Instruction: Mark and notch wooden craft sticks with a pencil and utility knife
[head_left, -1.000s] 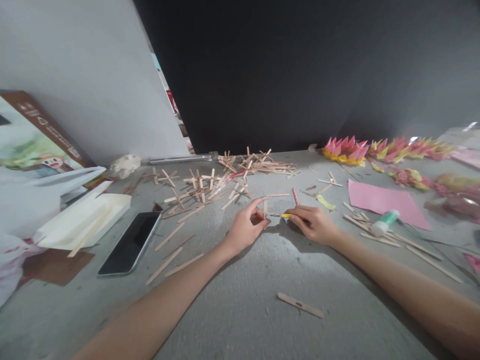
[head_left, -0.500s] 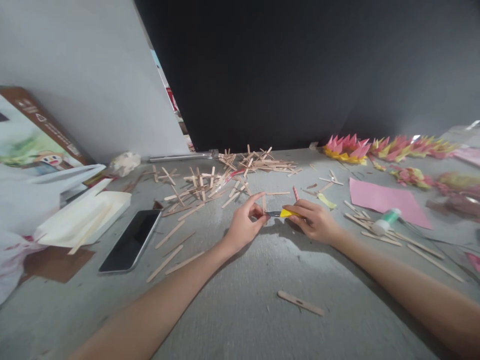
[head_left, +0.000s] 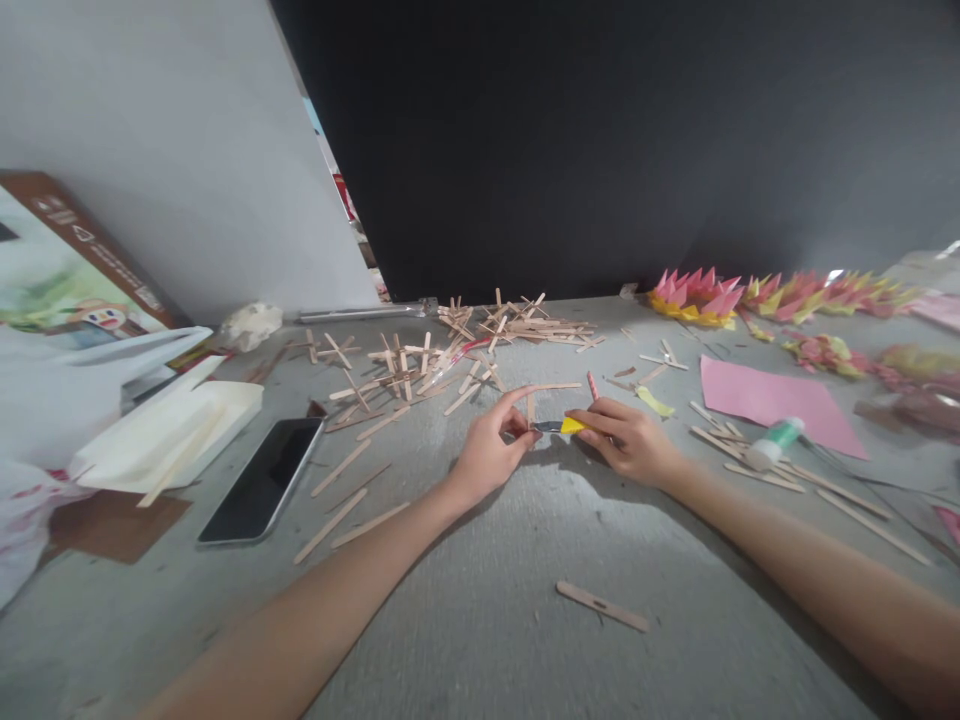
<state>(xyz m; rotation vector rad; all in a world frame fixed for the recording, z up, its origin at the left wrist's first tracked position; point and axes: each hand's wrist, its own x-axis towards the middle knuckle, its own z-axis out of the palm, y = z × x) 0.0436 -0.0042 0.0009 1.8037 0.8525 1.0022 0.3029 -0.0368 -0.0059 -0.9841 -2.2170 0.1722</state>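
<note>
Near the middle of the grey table, my left hand [head_left: 493, 440] pinches a small wooden popsicle stick [head_left: 531, 408] held upright; the fingers partly cover it. My right hand [head_left: 628, 440] is closed round a yellow utility knife [head_left: 574, 425], whose blade points left and meets the lower part of the stick. A red-and-white pen-like stick [head_left: 592, 385] shows just behind the right-hand fingers; I cannot tell whether it is held. Closer to me lies a single popsicle stick with a dark slot [head_left: 601, 605].
Behind my hands is a heap of popsicle sticks [head_left: 525, 328], some joined in crosses. A phone [head_left: 262, 480] and a white tray [head_left: 232, 415] lie left. To the right are pink paper [head_left: 776, 400], a glue stick [head_left: 776, 445] and folded-paper flowers [head_left: 694, 297]. A dark panel [head_left: 600, 150] stands behind.
Both hands keep almost the same place and grip. The left index finger has bent down slightly over the top of the stick, and the blade stays against the stick.
</note>
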